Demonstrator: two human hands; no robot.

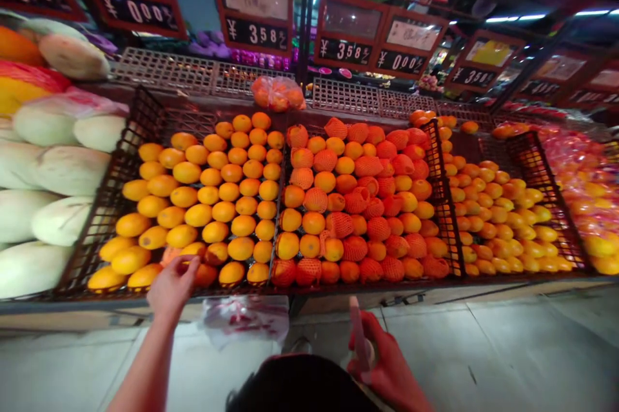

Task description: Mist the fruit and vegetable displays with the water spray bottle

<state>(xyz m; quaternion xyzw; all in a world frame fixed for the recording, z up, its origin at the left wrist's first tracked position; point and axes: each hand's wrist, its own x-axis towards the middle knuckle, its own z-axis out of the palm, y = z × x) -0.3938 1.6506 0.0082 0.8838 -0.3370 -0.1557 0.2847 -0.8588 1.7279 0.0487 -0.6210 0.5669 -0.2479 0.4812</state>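
- Yellow-orange mangoes fill black plastic crate at front of stall, in loose rows; exact variety hard to confirm.
- L hand reaches in from bottom L, over crate's front edge, next to front row. Fingers curled down, slightly apart, not clearly pinching; can't tell if they touch fruit or just hover.
- R hand low at bottom R, below stall edge, w/ fingers wrapped around pinkish flat object. Object partly hidden by hand, blurred; can't tell what it is.
- Dark rounded shape cut off by bottom edge; too dark to identify.
- Crumpled clear plastic bag w/ red print hangs at stall's front, below L hand.
- Orange fruit in foam nets in next crate to R; smaller yellow fruit further R.
- Pale melons at L, partly cut off.
- Red-framed price signs overhead; digits blurry, warped.
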